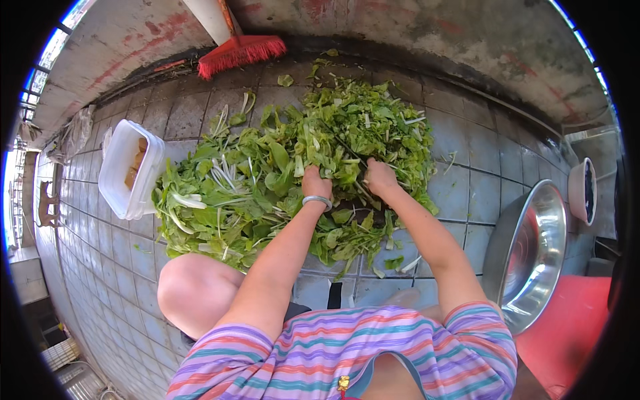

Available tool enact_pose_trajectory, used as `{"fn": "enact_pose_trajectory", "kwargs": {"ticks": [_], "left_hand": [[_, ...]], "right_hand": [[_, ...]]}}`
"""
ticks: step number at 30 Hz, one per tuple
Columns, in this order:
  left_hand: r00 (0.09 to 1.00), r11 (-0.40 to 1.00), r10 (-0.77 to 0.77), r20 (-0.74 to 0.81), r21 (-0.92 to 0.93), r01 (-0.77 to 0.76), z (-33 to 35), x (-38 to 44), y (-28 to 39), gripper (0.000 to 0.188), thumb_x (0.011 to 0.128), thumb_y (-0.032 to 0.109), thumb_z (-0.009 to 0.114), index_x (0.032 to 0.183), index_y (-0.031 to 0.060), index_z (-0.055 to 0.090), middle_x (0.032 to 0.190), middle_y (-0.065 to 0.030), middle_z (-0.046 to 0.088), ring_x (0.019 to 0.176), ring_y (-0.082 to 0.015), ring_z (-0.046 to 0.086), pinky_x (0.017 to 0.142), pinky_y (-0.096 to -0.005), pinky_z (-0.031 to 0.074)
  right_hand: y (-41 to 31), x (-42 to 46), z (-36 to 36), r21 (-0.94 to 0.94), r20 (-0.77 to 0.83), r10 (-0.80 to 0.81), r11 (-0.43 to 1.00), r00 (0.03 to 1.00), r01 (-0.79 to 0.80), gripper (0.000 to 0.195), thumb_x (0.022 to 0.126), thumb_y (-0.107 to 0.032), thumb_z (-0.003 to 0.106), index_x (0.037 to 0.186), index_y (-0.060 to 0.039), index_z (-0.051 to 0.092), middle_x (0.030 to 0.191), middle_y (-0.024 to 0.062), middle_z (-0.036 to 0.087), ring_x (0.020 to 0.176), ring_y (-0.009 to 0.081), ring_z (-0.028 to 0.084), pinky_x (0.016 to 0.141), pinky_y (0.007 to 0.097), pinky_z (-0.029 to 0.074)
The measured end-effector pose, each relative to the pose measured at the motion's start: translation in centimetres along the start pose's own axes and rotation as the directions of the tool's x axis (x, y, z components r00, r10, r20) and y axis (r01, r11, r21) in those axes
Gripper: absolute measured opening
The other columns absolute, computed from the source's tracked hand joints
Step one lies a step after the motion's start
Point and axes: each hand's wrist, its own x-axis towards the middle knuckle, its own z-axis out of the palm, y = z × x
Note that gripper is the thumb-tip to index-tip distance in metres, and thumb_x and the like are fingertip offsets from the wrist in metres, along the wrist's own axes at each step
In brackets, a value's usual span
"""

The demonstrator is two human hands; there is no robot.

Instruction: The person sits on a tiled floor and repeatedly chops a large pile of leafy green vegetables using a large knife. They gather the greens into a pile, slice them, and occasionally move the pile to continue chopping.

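A large heap of leafy greens [225, 200] lies on the tiled floor before me, with whole stalks at the left and chopped pieces [395, 125] at the right. My left hand [316, 184], a pale bangle at its wrist, grips a bunch of greens in the middle. Close by on the right, my right hand [380, 176] is closed on what looks like a knife [351, 152]; only a thin dark edge of it shows among the leaves, and its handle is mostly hidden. A dark surface partly shows beneath the greens between my hands.
White plastic tubs [159, 165] with brownish pieces inside stand left of the heap. A red-bristled broom [240, 52] leans by the concrete wall. At the right are a large steel basin [542, 260], a red surface [565, 325] and a pale bucket [580, 192]. A brown cat-like animal [47, 202] is far left.
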Motion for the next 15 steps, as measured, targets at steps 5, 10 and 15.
{"fn": "enact_pose_trajectory", "kwargs": {"ticks": [5, 10, 15], "left_hand": [[0.993, 0.994, -0.108, 0.042, -0.011, 0.108, 0.3, -0.1, -1.4, 0.038, 0.071, 0.005, 0.062, 0.108, 0.0019, 0.06, 0.109, -0.017, 0.058, 0.099, -0.0329, 0.056, 0.084, -0.0398, 0.046], [0.989, 0.991, 0.035, -0.146, 0.135, -0.015, 1.7, -1.3, -3.6, 0.042, 0.073, 0.005, 0.063, 0.114, 0.0011, 0.055, 0.112, -0.0165, 0.056, 0.103, -0.034, 0.05, 0.089, -0.0435, 0.039], [0.974, 0.975, -0.195, -0.113, -0.13, 0.18, 2.3, -1.8, -1.6, 0.042, 0.072, 0.005, 0.063, 0.113, 0.0045, 0.056, 0.115, -0.0121, 0.055, 0.106, -0.0312, 0.047, 0.096, -0.0429, 0.031]], "right_hand": [[-0.8, -1.6, -5.8, 0.391, -0.442, -0.096, 0.874, 0.892, 0.288, 0.025, 0.082, -0.014, 0.047, 0.103, -0.0014, 0.052, 0.07, 0.0181, 0.057, 0.063, 0.0359, 0.054, 0.06, 0.0394, 0.046], [-6.4, -4.2, -8.6, 0.503, -0.684, -0.151, 0.612, 0.714, 0.611, 0.015, 0.082, -0.013, 0.048, 0.091, -0.0017, 0.046, 0.07, 0.0219, 0.05, 0.059, 0.0394, 0.046, 0.056, 0.0366, 0.041], [-0.6, 0.8, 0.9, 0.064, -0.051, 0.036, 0.997, 0.998, -0.032, 0.038, 0.082, -0.017, 0.047, 0.114, 0.0027, 0.051, 0.09, 0.0201, 0.064, 0.083, 0.0381, 0.06, 0.074, 0.0445, 0.048]]}}
